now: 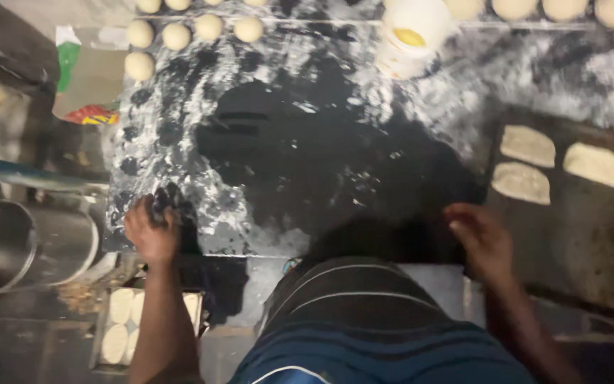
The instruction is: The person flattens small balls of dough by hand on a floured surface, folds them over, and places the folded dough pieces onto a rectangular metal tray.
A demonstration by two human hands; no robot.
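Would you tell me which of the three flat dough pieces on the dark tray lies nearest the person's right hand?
The lower-left dough piece on the tray, just above the right hand; the other two lie higher and farther right.

Left hand (152, 231) rests on the near-left edge of the dark, flour-dusted worktop (307, 156). Right hand (482, 240) touches the near corner of a dark tray (591, 242) bearing three flattened dough pieces (527, 145). Dough balls (176, 35) lie far-left; a white tub (415, 32) stands beyond.
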